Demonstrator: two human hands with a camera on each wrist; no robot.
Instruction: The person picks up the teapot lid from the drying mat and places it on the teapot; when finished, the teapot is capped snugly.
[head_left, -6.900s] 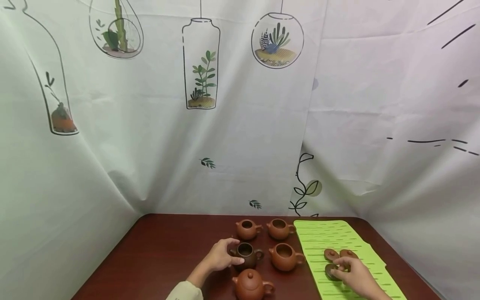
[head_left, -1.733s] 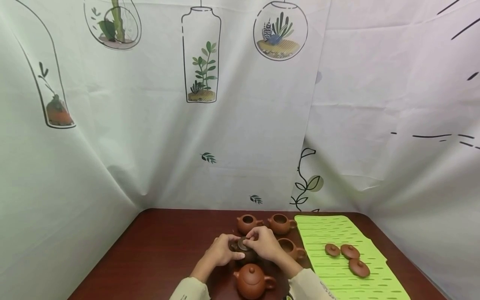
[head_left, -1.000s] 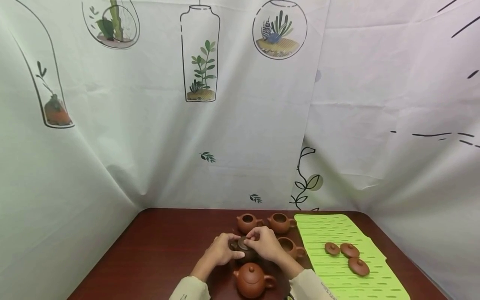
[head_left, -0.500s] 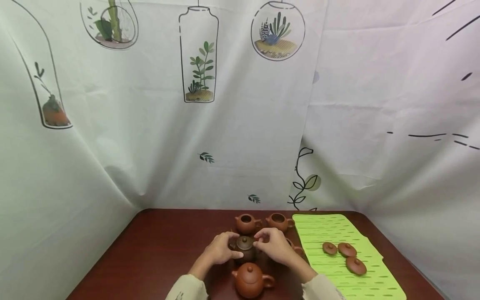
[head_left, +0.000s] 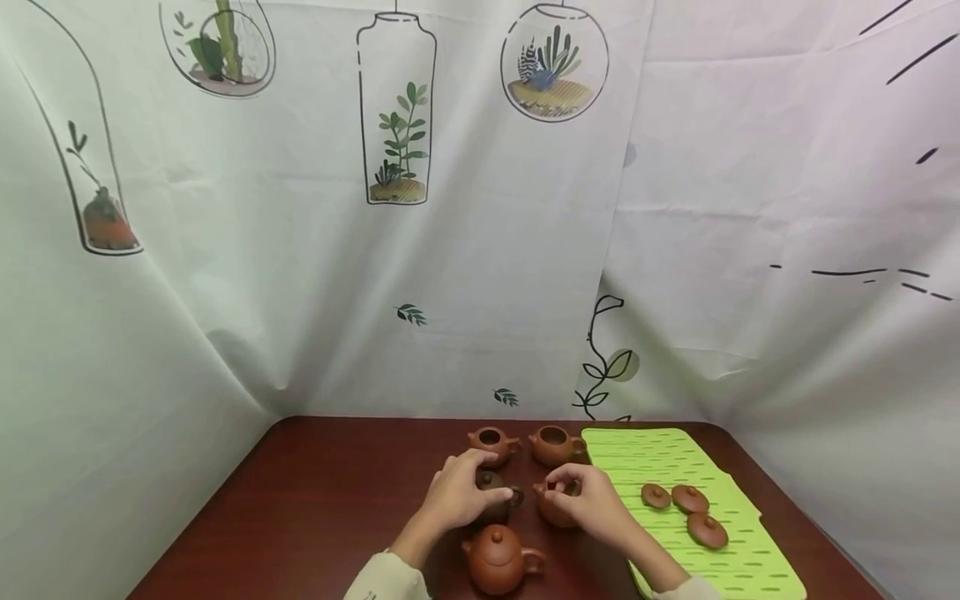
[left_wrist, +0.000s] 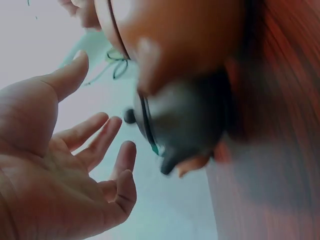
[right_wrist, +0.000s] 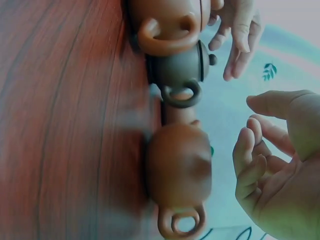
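Observation:
The dark brown teapot (head_left: 497,511) has its matching lid on, the round knob standing out clearly in the left wrist view. My left hand (head_left: 459,493) is spread above its left side, and the left wrist view shows the fingers loosely bent, apart from the pot. To the right, my right hand (head_left: 600,510) hangs over a lidless reddish-brown teapot (head_left: 552,510), partly covering its opening. Its fingers are loosely curled with nothing between them, as the right wrist view confirms. Nearest me stands an orange-brown teapot (head_left: 496,565) with its lid on.
Two lidless clay teapots stand at the back, one left (head_left: 502,447) and one right (head_left: 552,452). A green ridged mat (head_left: 652,454) lies to the right, bearing three reddish-brown lids (head_left: 707,531). Patterned white cloth (head_left: 465,275) hangs behind the dark red table (head_left: 300,500).
Earlier my right hand took the dark lid from the mat and set it on the dark teapot. Since then it has let go and moved right; my left hand has released the pot and lifted.

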